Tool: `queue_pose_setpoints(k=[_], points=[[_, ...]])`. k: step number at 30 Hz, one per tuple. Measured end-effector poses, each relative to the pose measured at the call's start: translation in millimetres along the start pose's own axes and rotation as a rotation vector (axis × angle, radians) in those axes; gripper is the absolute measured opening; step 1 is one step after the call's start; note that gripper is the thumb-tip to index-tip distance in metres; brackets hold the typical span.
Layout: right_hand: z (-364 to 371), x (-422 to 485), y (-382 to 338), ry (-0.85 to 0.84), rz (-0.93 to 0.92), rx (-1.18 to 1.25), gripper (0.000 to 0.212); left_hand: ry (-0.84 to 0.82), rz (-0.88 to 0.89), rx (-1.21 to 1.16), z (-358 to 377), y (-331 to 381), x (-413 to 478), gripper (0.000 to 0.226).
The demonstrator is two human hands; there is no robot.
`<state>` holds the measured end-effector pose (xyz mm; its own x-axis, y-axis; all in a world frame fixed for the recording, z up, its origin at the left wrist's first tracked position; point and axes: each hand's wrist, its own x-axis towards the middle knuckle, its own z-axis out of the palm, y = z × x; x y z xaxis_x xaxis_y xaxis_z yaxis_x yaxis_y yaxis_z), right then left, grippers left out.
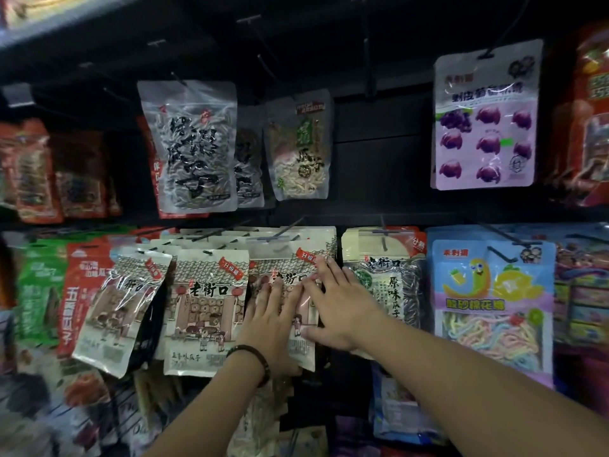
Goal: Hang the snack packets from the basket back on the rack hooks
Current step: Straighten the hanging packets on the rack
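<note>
Both hands (306, 311) on middle packet (290, 291), noodle-candy packet (491, 311) far right

left hand (273, 316) and right hand (336, 301) lie flat, fingers straight, side by side on a cream seed packet (288, 263) hanging in the lower row of the black rack (379, 143), bead bracelet (252, 357) on left wrist, matching packets (207, 291) just left.

Bare forearms, dark beaded bracelet (252, 359) on left wrist

Glossy plastic packets (211, 305); matt black rack (379, 133).
</note>
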<state>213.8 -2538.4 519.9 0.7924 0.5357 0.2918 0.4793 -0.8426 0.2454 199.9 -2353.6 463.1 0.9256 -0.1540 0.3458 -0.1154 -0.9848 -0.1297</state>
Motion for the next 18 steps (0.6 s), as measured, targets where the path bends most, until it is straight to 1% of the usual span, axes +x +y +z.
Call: queue_pose_setpoints(k=[5,11,14,18], points=[[-8.9,14.1,8.6,-0.053,0.027,0.08,0.101,-0.04,-0.002,0.003,-8.0,-1.2,14.1,0.163],[-13.9,-5.9,-8.9,0.002,-0.007,0.075,0.083,0.028,-0.055,0.058,6.0,9.4,-5.3,0.157],[-14.5,-22.3,-15.9,0.02,-0.038,0.079,0.081,0.076,-0.075,0.066,14.0,15.1,-17.8,0.15],[-27.4,-49.6,-15.8,-0.002,-0.058,0.051,0.086,-0.016,-0.082,0.065,1.9,21.8,-37.5,0.157]])
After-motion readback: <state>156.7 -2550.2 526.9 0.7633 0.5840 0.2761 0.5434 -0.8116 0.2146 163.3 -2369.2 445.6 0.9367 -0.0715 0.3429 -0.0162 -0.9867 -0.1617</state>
